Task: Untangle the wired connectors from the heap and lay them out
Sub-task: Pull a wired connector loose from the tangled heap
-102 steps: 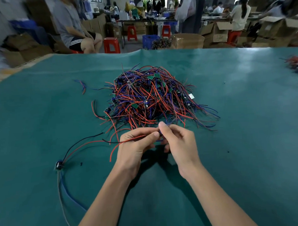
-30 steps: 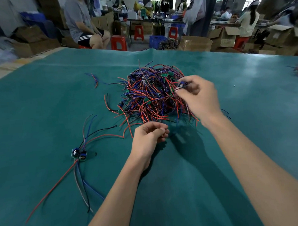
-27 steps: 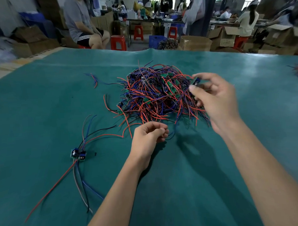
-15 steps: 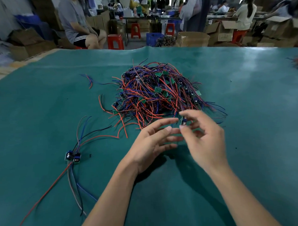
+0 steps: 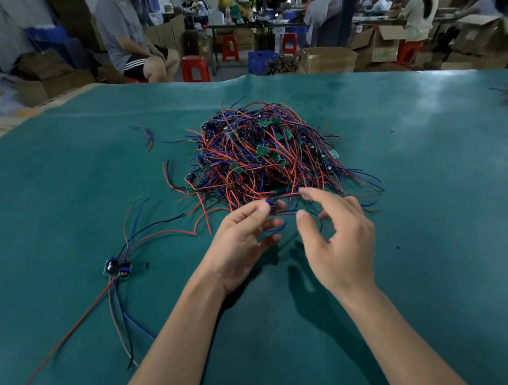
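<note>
The left hand pinched a small blue connector at its fingertips, right at the 6 o'clock edge of the wire heap. Its wires ran toward 3 o'clock, under the right hand, whose fingers were spread and held nothing. Two finished connectors lay at 9 o'clock.

Left hand pinches a blue connector beside the wire heap; right hand spread.

left hand: thumb and fingertips pinching a connector | right hand: fingers spread, loosely curved, holding nothing
</note>
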Motion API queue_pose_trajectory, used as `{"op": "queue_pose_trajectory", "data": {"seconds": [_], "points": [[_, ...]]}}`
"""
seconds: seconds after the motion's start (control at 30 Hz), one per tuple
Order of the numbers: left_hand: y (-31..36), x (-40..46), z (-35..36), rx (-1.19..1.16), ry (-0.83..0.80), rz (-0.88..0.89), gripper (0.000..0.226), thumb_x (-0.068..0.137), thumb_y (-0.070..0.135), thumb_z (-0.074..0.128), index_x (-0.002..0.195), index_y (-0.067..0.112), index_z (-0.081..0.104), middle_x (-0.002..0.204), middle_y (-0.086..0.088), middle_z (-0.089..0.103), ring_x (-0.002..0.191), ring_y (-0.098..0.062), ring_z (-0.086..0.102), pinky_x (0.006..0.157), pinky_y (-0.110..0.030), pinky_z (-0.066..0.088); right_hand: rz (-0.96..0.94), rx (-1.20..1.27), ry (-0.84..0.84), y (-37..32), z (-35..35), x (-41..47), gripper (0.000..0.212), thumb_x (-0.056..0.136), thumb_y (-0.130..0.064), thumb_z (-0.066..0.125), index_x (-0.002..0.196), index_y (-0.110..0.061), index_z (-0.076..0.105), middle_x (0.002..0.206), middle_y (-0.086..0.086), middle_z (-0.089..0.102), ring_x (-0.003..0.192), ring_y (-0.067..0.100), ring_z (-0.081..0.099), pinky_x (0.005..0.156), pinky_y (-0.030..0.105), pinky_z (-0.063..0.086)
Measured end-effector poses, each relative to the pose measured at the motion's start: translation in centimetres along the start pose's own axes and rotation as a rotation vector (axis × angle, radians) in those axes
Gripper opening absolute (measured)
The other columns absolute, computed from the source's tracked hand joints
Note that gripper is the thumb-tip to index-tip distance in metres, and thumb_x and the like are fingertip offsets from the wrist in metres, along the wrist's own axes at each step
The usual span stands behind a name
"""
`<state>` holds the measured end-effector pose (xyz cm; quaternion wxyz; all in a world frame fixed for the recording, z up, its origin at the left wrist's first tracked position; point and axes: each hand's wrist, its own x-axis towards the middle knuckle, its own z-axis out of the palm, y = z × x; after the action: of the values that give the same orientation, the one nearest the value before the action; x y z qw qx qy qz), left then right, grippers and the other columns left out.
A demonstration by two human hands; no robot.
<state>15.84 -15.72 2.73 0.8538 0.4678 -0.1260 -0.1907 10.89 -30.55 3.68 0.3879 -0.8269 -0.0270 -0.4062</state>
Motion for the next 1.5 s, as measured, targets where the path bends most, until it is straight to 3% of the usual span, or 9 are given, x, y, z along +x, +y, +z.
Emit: {"op": "queue_pose_trajectory", "data": {"seconds": [0.1, 0.17, 0.23, 0.4, 0.5, 0.7, 0.9, 1.4, 1.5], "points": [[0.2, 0.1, -0.2, -0.054, -0.002, -0.027, 0.018, 0.089, 0.026, 0.058, 0.092, 0.018, 0.074, 0.101, -0.002, 0.073, 0.089, -0.014, 0.066, 0.076, -0.027, 0.052, 0.067, 0.011, -0.066, 0.8, -0.8, 0.5, 0.02, 0.087, -0.026, 0.068, 0.07, -0.019, 0.075, 0.058, -0.011, 0.065, 0.061, 0.017, 0.054, 0.064, 0.033, 0.047], [0.2, 0.2, -0.2, -0.077, -0.006, -0.049, 0.023, 0.089, 0.026, 0.057, 0.099, 0.013, 0.073, 0.091, -0.005, 0.071, 0.085, -0.016, 0.065, 0.079, -0.03, 0.049, 0.162, 0.148, -0.223, 0.9, -0.8, 0.4, 0.026, 0.086, -0.029, 0.072, 0.062, -0.02, 0.073, 0.052, -0.006, 0.065, 0.051, 0.011, 0.058, 0.057, 0.028, 0.045], [0.2, 0.4, -0.3, -0.115, -0.021, -0.063, 0.026, 0.09, 0.024, 0.055, 0.102, 0.009, 0.071, 0.083, -0.005, 0.066, 0.077, -0.016, 0.063, 0.079, -0.031, 0.048, 0.243, 0.273, -0.346, 0.7, -0.5, 0.3, 0.022, 0.085, -0.032, 0.075, 0.065, -0.024, 0.075, 0.056, -0.006, 0.068, 0.05, 0.007, 0.059, 0.055, 0.022, 0.044], [0.1, 0.2, -0.2, -0.151, -0.137, -0.123, 0.022, 0.095, 0.023, 0.055, 0.09, 0.011, 0.073, 0.073, -0.001, 0.056, 0.059, -0.011, 0.049, 0.056, -0.021, 0.044, 0.36, 0.407, -0.308, 1.4, 0.2, 0.4, 0.02, 0.083, -0.05, 0.069, 0.097, -0.038, 0.077, 0.073, -0.008, 0.071, 0.066, 0.02, 0.061, 0.065, 0.041, 0.053], [-0.1, 0.0, -0.1, -0.059, -0.206, -0.151, 0.026, 0.098, 0.026, 0.053, 0.083, 0.017, 0.072, 0.071, 0.001, 0.052, 0.051, -0.004, 0.038, 0.044, -0.014, 0.03, 0.395, 0.567, -0.339, 1.6, 0.0, 0.4, 0.011, 0.089, -0.037, 0.073, 0.096, -0.037, 0.082, 0.086, -0.01, 0.078, 0.066, 0.001, 0.06, 0.061, 0.015, 0.045], [-0.9, -0.1, 0.2, 0.145, -0.199, -0.219, 0.031, 0.096, 0.03, 0.053, 0.097, 0.005, 0.071, 0.061, 0.004, 0.043, 0.046, -0.003, 0.021, 0.043, -0.016, 0.016, 0.606, 0.694, -0.25, 1.5, -0.1, 0.7, 0.008, 0.087, -0.019, 0.079, 0.085, -0.024, 0.084, 0.074, 0.003, 0.076, 0.063, 0.01, 0.064, 0.047, 0.018, 0.035], [-0.8, -0.1, 0.0, 0.171, -0.224, -0.201, 0.021, 0.097, 0.019, 0.053, 0.096, 0.006, 0.069, 0.059, 0.003, 0.041, 0.046, -0.004, 0.019, 0.041, -0.014, 0.02, 0.643, 0.663, -0.15, 1.8, 0.1, 0.9, 0.011, 0.082, -0.012, 0.082, 0.073, -0.017, 0.08, 0.063, 0.005, 0.059, 0.051, 0.01, 0.041, 0.046, 0.02, 0.033], [-0.9, 0.0, -0.4, 0.246, -0.176, -0.171, 0.018, 0.093, 0.02, 0.058, 0.09, 0.009, 0.072, 0.057, 0.002, 0.044, 0.045, -0.005, 0.02, 0.042, -0.016, 0.021, 0.929, 0.644, 0.616, 7.0, -5.6, 3.9, 0.017, 0.088, -0.013, 0.079, 0.075, -0.014, 0.068, 0.067, 0.003, 0.061, 0.04, 0.007, 0.042, 0.042, 0.021, 0.033], [-0.8, 0.3, -0.6, 0.171, -0.084, -0.122, 0.018, 0.091, 0.02, 0.059, 0.093, 0.006, 0.071, 0.06, 0.0, 0.047, 0.045, -0.005, 0.026, 0.042, -0.016, 0.022, 0.884, 0.496, 0.507, 7.5, -5.4, 3.5, 0.019, 0.087, -0.016, 0.079, 0.071, -0.016, 0.069, 0.064, 0.001, 0.061, 0.038, 0.007, 0.042, 0.04, 0.02, 0.03]]}}
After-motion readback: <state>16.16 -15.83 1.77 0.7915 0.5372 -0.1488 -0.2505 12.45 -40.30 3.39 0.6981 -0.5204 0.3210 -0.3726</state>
